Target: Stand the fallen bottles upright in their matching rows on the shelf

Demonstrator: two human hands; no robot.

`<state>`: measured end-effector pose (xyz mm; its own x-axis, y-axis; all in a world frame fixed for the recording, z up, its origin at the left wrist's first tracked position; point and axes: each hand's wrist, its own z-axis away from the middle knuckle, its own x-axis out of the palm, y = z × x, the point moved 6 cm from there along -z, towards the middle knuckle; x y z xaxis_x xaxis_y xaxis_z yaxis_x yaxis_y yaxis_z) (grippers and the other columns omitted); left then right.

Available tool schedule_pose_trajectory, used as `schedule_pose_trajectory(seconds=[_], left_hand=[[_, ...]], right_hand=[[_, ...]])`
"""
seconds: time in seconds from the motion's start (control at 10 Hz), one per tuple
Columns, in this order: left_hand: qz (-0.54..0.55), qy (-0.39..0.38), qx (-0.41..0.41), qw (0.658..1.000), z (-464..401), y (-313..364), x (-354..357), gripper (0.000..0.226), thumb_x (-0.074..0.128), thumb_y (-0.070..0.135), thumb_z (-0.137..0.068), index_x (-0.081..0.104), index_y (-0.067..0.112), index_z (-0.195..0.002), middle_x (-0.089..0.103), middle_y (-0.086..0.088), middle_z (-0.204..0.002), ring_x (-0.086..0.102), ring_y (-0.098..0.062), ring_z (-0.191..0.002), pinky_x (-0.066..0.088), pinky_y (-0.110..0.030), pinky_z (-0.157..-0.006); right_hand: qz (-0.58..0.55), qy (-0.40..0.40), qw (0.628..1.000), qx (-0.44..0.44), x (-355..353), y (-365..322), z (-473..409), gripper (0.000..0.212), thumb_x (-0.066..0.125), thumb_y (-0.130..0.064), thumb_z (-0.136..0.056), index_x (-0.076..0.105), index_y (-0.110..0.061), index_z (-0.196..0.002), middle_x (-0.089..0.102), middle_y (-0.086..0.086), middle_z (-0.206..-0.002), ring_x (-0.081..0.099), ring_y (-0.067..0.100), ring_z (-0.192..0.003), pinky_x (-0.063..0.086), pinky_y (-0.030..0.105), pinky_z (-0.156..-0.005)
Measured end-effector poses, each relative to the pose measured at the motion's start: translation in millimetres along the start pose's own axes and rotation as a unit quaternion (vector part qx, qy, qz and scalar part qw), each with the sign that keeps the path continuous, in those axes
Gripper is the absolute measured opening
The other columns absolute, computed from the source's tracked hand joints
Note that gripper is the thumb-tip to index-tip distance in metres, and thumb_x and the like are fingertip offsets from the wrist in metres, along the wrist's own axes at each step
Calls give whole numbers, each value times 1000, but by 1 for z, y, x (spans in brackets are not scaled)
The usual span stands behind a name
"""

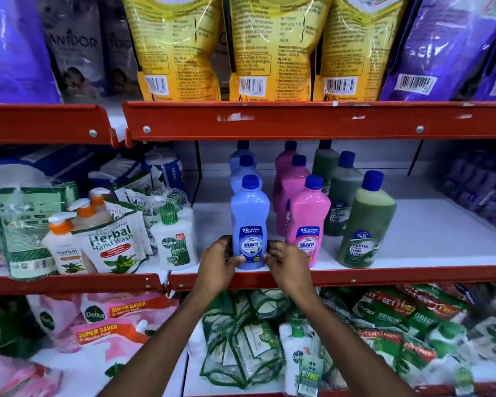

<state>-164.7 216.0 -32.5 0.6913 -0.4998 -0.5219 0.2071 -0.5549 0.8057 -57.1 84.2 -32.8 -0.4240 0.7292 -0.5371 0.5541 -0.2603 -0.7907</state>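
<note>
A blue bottle (250, 213) with a dark blue cap stands upright at the front of the blue row on the white middle shelf (430, 230). My left hand (219, 260) grips its lower left side and my right hand (285, 260) grips its lower right side. Two more blue bottles (245, 164) stand behind it. To the right stands a row of pink bottles (308, 222), then a row of green bottles (365, 224). All the bottles in view are upright.
The red shelf lip (384, 277) runs just below my hands. Hand wash pump bottles and pouches (109, 242) crowd the left section. Yellow pouches (272, 47) hang over the shelf above. Purple packs (481, 184) sit at the far right. Refill packs fill the shelf below.
</note>
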Motion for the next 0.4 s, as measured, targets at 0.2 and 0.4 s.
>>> schedule_pose_trajectory(seconds=[0.2,0.4], left_hand=[[-13,-4,7,1000,2,4,-1,34,75,7,-78,67,10,-110,76,-2,-109,72,-16,-98,57,-29,-88],[-46,26,33,998,20,6,-10,50,76,22,-81,59,13,-127,70,-1,-126,65,-16,-116,53,-29,-97]], right_hand=[[-13,-12,1000,15,-1,2,-1,26,65,-12,-86,70,-13,-112,76,1,-108,71,8,-96,59,30,-87],[3,3,1000,-22,-12,-8,13,26,61,-9,-87,68,-15,-112,75,-2,-107,67,4,-91,57,26,-87]])
